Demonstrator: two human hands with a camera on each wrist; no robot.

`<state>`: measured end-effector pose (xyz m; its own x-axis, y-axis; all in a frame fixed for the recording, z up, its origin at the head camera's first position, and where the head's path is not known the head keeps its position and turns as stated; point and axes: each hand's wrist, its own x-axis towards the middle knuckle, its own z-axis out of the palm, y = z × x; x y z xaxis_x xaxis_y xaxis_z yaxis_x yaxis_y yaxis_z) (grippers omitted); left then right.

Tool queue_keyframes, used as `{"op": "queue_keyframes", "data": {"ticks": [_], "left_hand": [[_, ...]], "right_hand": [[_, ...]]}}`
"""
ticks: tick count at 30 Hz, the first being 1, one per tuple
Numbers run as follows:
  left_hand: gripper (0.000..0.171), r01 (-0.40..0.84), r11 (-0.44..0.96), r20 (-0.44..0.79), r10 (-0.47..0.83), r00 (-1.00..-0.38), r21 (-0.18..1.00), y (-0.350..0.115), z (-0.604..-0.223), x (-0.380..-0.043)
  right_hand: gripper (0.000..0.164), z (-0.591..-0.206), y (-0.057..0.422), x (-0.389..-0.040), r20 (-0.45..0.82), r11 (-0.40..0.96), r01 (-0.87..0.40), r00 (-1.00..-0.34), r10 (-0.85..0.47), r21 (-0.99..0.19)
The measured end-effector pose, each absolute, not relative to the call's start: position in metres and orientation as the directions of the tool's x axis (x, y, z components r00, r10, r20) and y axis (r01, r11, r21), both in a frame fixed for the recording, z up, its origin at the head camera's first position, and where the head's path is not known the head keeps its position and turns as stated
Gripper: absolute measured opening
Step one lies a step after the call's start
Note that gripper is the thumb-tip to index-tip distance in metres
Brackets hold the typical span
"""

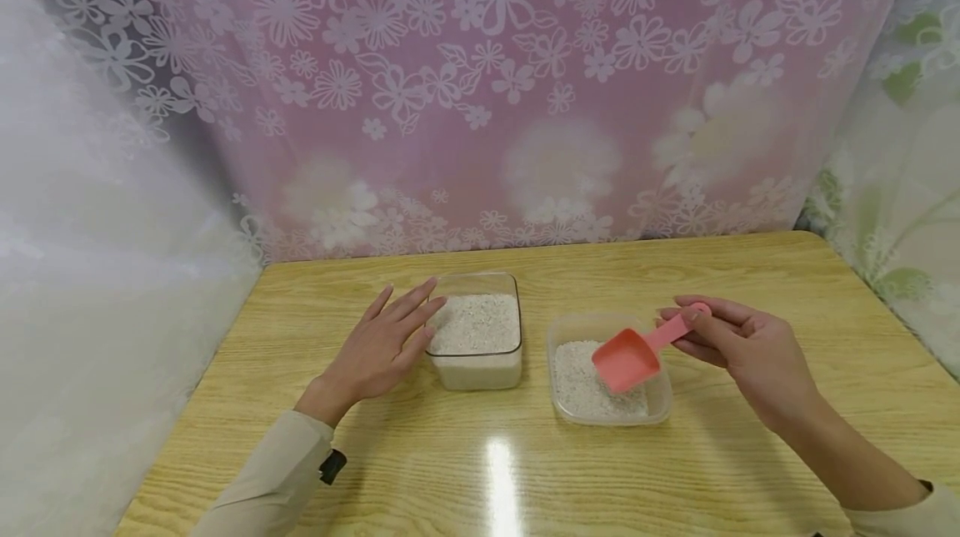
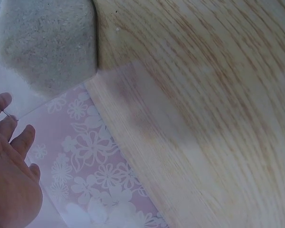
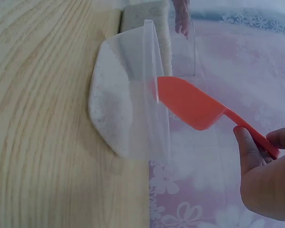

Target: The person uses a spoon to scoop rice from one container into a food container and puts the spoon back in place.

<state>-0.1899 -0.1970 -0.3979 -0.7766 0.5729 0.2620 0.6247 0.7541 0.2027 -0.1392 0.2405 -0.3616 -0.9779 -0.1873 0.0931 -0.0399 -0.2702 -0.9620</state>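
My right hand [image 1: 765,353] pinches the handle of a pink-red scoop [image 1: 626,360] between thumb and fingers. The scoop's bowl hangs tilted at the rim of a frosted plastic tub [image 1: 660,397], and its inside shows bare. White rice [image 1: 581,378] lies in that tub, heaped to one side in the right wrist view. On the left stands a clear square container [image 1: 474,283] with a dark rim, filled high with rice [image 1: 480,324]. My left hand [image 1: 382,345] has its fingers spread and rather straight, the fingertips at the container's left rim.
Both containers stand on a wood-grain table [image 1: 420,454], with a strip of tabletop between them. A pink flowered curtain [image 1: 465,103] hangs behind the table's far edge. Pale sheets hang at both sides. A dark band [image 1: 332,466] shows at the left cuff.
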Motion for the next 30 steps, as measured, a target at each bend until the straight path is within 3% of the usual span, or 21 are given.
{"op": "queue_keyframes", "data": {"ticks": [5,13,19,24,30], "left_hand": [[0.047,0.624,0.755,0.26,0.572,-0.778,0.203,-0.198,-0.397,-0.189],[0.047,0.628,0.759,0.265,0.579,-0.771,0.169,-0.198,-0.397,-0.19],[0.048,0.632,0.765,0.267,0.588,-0.764,0.124,-0.196,-0.395,-0.19],[0.05,0.63,0.766,0.263,0.586,-0.766,0.126,-0.196,-0.394,-0.19],[0.048,0.635,0.762,0.268,0.59,-0.762,0.127,-0.197,-0.394,-0.189]], "right_hand": [[0.027,-0.355,0.235,-0.138,0.158,-0.217,-0.125,-0.978,-0.138,-0.968],[0.025,-0.348,0.239,-0.151,0.136,-0.624,-0.058,-0.988,-0.078,-0.779],[0.024,-0.344,0.236,-0.165,0.13,-0.758,-0.028,-0.989,-0.075,-0.651],[0.022,-0.338,0.216,-0.175,0.137,-0.781,-0.006,-0.985,-0.101,-0.624],[0.02,-0.335,0.175,-0.182,0.17,-0.74,-0.045,-0.981,-0.095,-0.671]]}}
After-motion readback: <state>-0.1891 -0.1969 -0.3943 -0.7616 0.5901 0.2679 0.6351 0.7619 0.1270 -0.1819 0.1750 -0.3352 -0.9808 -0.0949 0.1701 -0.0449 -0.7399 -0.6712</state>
